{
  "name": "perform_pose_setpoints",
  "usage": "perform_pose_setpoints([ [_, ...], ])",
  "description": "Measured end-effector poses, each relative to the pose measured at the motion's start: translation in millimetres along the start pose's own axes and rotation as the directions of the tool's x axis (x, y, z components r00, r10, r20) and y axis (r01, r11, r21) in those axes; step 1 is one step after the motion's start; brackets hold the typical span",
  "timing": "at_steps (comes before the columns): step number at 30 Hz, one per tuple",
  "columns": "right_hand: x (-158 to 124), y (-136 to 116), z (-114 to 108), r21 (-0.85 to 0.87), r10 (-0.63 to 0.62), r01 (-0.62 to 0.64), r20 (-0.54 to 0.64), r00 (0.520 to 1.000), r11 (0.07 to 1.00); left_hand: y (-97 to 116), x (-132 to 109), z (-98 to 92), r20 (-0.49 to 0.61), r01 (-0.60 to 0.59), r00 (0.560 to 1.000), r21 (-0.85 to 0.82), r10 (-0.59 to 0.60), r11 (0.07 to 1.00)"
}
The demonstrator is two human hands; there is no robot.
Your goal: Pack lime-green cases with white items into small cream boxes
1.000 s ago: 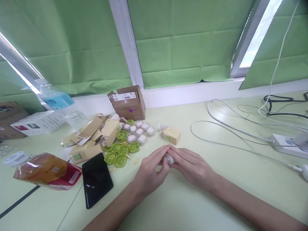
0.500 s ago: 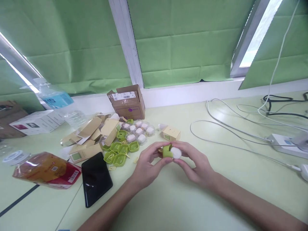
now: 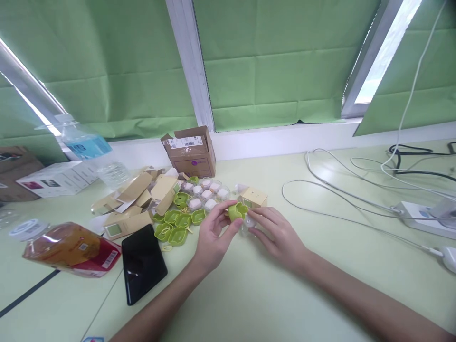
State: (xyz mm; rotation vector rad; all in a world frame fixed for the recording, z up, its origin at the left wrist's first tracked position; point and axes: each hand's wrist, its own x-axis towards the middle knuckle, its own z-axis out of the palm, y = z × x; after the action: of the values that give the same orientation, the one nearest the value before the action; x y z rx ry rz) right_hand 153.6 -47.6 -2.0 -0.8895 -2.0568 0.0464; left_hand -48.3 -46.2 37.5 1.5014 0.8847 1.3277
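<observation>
My left hand pinches a small green case between thumb and fingers, lifted just above the table. My right hand lies beside it with its fingers closed on a small clear-and-white capsule near the tabletop. Directly behind both hands sits a small tan carton. To the left lie several more green cases and several clear capsules with white inserts.
A pile of opened tan cartons and a brown shipping box stand at the back left. A black phone, a bagged loaf and a water bottle lie left. White cables and a power strip occupy the right.
The green case and the white capsule, held together half a second ago, are now apart: the left hand has the green case, the right hand has lowered the capsule.
</observation>
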Motion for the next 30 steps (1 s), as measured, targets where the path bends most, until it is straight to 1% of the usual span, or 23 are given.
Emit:
perform_pose_setpoints([
  [3, 0, 0, -2, 0.011, 0.007, -0.008, 0.089, 0.996, 1.000, -3, -1, 1.0, 0.031, 0.026, 0.999, -0.001, -0.026, 1.000],
  [5, 0, -2, -5, 0.024, 0.004, -0.007, 0.100, 0.995, 1.000, -5, 0, 0.0, 0.047, 0.040, 0.998, -0.009, -0.040, 0.999],
  [7, 1, -4, -9, 0.049, 0.004, -0.006, 0.045, 0.999, 0.999, -5, 1, -1.2, 0.061, 0.061, 0.996, -0.025, -0.059, 0.998],
  [10, 2, -7, -16, 0.088, 0.016, -0.009, -0.080, 0.997, 0.996, -4, 1, -0.7, 0.087, 0.105, 0.991, -0.071, -0.099, 0.992],
  [11, 2, -8, -19, 0.086, 0.009, 0.000, -0.100, 0.995, 0.996, -4, 0, 0.3, 0.095, 0.119, 0.989, -0.083, -0.111, 0.989],
  [13, 2, -10, -21, 0.053, -0.032, 0.038, -0.099, 0.995, 0.998, -4, -2, 3.5, 0.114, 0.134, 0.986, -0.084, -0.124, 0.987],
  [15, 2, -12, -21, 0.010, -0.084, 0.085, -0.063, 0.994, 0.996, -3, -6, 7.6, 0.137, 0.141, 0.982, -0.048, -0.133, 0.989],
  [17, 1, -13, -18, 0.016, -0.105, 0.106, -0.034, 0.994, 0.994, -2, -9, 11.2, 0.148, 0.144, 0.979, -0.014, -0.140, 0.989],
  [18, 1, -14, -17, 0.041, -0.096, 0.098, -0.033, 0.995, 0.994, -1, -10, 12.3, 0.144, 0.144, 0.979, -0.009, -0.141, 0.990],
  [21, 1, -14, -17, 0.119, -0.028, 0.038, -0.080, 0.996, 0.992, 2, -9, 12.6, 0.125, 0.154, 0.981, -0.021, -0.150, 0.988],
  [23, 0, -12, -19, 0.121, -0.017, 0.032, -0.124, 0.992, 0.992, 3, -6, 11.2, 0.119, 0.173, 0.978, -0.018, -0.169, 0.985],
  [26, 0, -9, -23, 0.089, -0.064, 0.077, -0.147, 0.987, 0.993, 4, -2, 9.3, 0.118, 0.219, 0.969, -0.006, -0.216, 0.976],
  [30, 0, -7, -23, 0.080, -0.119, 0.131, -0.135, 0.984, 0.988, 3, 0, 9.0, 0.158, 0.269, 0.952, -0.021, -0.263, 0.963],
])
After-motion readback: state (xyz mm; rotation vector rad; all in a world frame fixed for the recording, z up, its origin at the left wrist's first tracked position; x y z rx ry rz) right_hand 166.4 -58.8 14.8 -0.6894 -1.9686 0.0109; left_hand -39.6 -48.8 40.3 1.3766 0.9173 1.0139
